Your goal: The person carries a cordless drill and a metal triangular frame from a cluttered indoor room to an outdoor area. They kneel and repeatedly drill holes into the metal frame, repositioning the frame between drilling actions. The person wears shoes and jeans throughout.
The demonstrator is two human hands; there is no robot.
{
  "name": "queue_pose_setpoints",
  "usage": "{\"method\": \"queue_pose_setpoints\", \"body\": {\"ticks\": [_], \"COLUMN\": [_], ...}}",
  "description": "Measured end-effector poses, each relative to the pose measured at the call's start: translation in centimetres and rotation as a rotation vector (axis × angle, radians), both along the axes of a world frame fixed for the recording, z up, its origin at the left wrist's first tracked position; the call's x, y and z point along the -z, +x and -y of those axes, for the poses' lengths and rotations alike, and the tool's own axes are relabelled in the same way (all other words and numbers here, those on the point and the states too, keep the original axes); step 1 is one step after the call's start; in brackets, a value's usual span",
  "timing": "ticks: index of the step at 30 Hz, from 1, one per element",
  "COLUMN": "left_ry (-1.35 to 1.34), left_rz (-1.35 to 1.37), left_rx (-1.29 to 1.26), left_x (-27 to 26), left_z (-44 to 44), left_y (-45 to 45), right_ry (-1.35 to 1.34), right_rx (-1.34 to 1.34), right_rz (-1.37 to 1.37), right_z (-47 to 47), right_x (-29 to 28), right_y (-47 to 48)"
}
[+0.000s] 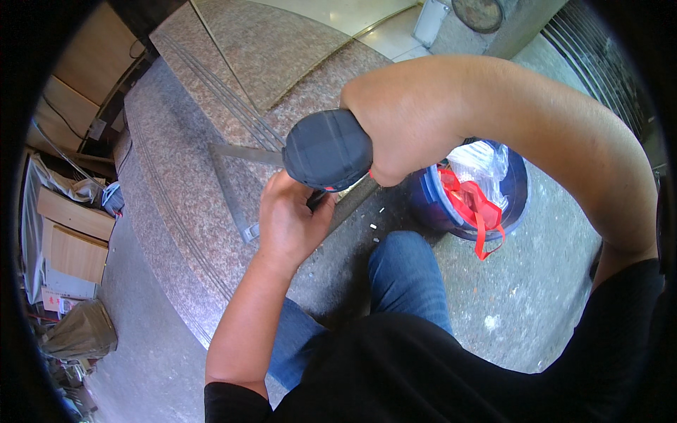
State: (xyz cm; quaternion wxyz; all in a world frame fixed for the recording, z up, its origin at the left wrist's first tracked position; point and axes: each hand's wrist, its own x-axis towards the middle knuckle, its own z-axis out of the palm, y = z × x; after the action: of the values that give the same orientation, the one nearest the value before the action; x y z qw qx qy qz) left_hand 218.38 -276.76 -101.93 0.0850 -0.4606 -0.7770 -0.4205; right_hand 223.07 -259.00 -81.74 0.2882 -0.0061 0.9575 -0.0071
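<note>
My right hand (407,132) grips a black cordless power tool (328,150) with small red accents. Its rounded base faces up at me and hides the working end below. Just under the tool, my left hand (291,211) curls its fingers and thumb around a dark part, mostly hidden from view. A thin metal frame (228,185) lies angled on the speckled stone step (185,143), with one bar running behind the tool. A shiny metal piece (252,231) sits at its near corner, close to my left hand.
Beside my right forearm stands a blue bucket (521,195) containing clear plastic and a red bag (470,198). Small white scraps (373,226) lie on the concrete floor (476,301) near my knee. Wood boards (76,248) and a brown bag (82,330) are piled at the left.
</note>
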Motion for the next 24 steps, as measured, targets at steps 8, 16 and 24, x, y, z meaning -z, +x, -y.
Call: {"method": "queue_pose_setpoints", "body": {"ticks": [8, 16, 24], "left_ry": [-0.006, -0.030, -0.040], "left_rz": [0.000, 0.035, 0.020], "left_rx": [0.004, -0.025, -0.003], "left_x": [0.02, 0.21, -0.22], "left_z": [0.03, 0.04, 0.10], "left_y": [-0.01, 0.02, 0.03], "right_ry": [0.026, 0.021, 0.005], "right_rx": [-0.011, -0.006, 0.021], "right_rz": [0.017, 0.028, 0.003], "right_z": [-0.09, -0.29, -0.55], "right_x": [0.13, 0.30, 0.30], "right_y": [-0.19, -0.20, 0.03]}}
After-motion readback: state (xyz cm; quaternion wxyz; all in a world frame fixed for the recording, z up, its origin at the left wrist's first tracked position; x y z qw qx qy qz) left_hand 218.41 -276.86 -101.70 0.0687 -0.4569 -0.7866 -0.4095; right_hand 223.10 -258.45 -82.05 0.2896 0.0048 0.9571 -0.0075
